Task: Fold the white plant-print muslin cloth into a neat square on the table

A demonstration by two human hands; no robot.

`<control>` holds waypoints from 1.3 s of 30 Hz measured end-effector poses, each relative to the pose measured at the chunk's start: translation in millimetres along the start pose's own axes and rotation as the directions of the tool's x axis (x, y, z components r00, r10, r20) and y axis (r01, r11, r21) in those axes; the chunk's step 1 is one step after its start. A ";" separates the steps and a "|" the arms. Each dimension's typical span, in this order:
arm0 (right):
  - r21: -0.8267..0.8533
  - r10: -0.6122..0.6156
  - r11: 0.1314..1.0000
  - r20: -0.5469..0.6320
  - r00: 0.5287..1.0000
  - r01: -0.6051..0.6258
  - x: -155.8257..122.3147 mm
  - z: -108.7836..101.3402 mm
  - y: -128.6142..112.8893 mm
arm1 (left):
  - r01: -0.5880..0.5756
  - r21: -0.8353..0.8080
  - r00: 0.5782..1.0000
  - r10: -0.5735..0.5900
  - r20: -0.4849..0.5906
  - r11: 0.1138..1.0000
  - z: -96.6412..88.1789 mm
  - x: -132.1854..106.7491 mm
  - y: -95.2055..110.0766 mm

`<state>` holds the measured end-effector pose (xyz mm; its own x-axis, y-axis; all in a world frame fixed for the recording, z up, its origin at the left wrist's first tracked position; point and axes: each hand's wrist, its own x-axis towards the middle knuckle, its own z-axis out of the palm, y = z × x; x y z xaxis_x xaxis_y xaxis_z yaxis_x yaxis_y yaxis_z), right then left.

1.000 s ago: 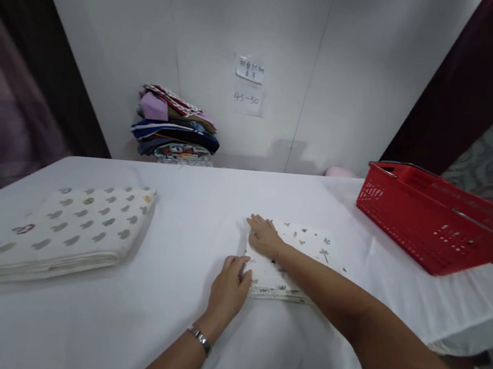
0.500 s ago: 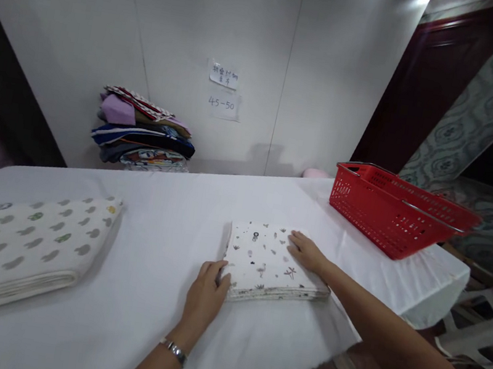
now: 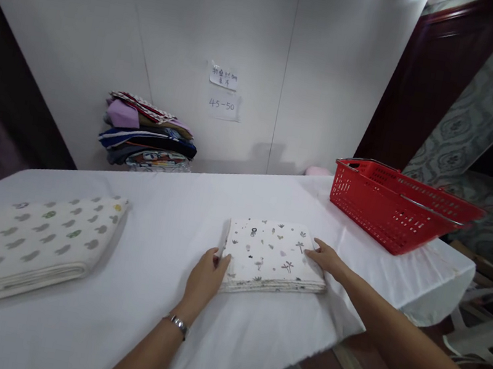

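A folded white cloth [image 3: 264,253] with small grey plant and animal prints lies flat on the white-covered table, its layers showing along the near edge. At its left edge is my left hand [image 3: 205,278], thumb on the top layer and fingers curled against the side. My right hand [image 3: 328,261] grips the right edge, its thumb on top and the other fingers at the side, partly hidden. Farther left lies a larger folded white cloth [image 3: 49,234] with grey, green, yellow and red shapes; neither hand touches it.
A red plastic basket [image 3: 374,208] with metal handles stands at the table's right end. Behind the table's far edge is a pile of folded fabrics [image 3: 151,138]. Paper notes [image 3: 221,106] hang on the wall. A white stool [image 3: 486,322] stands at right, below the table [image 3: 153,244].
My right hand has slid off the top of the printed cloth to its right edge. My left hand stays at the left edge. The view has shifted slightly.
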<state>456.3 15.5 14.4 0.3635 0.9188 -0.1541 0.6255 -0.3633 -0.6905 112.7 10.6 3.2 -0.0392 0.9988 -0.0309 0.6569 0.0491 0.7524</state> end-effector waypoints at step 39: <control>0.431 -0.091 0.892 0.463 0.881 -0.135 -30.8 56.3 -62.3 | 0.275 -0.004 0.930 -0.267 -0.252 0.961 -72.0 14.0 -64.4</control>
<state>367.2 18.5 22.3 -0.0565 0.9145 -0.4006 0.2116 -0.3811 -0.9000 15.6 20.8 1.7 -0.4013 0.9137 -0.0642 0.6179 0.3218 0.7174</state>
